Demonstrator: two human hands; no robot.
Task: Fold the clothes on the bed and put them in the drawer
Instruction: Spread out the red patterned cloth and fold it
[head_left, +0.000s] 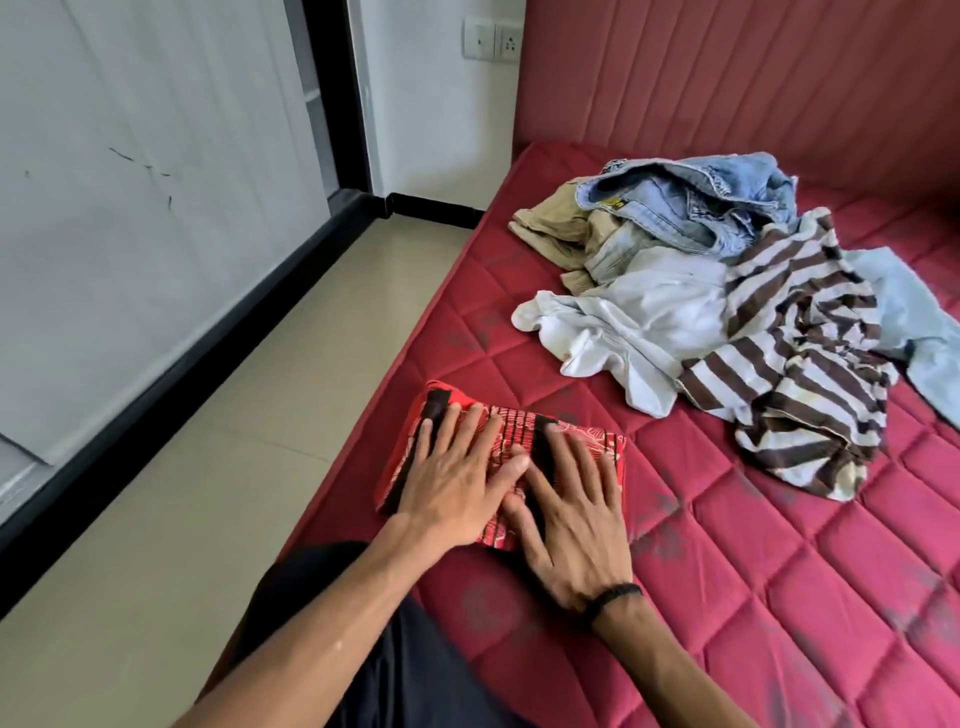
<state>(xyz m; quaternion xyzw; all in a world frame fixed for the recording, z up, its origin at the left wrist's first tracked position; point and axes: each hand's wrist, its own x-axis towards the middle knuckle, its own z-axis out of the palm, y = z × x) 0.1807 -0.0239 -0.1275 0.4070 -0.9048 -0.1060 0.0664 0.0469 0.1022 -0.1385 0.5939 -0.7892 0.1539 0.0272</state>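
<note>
Both hands, left hand (457, 488) and right hand (574, 525), fingers flat, press folded red garment (587, 441), mostly hidden.

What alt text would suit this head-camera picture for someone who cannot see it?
Left hand and right hand press flat on a folded red patterned garment near the edge of a red quilted mattress. An unfolded clothes pile lies behind.

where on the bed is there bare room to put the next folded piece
Bare mattress lies right of the right hand, below the striped shirt. A narrower strip runs between the red folded cloth and the white garment. Near the headboard the pile crowds it.
</note>
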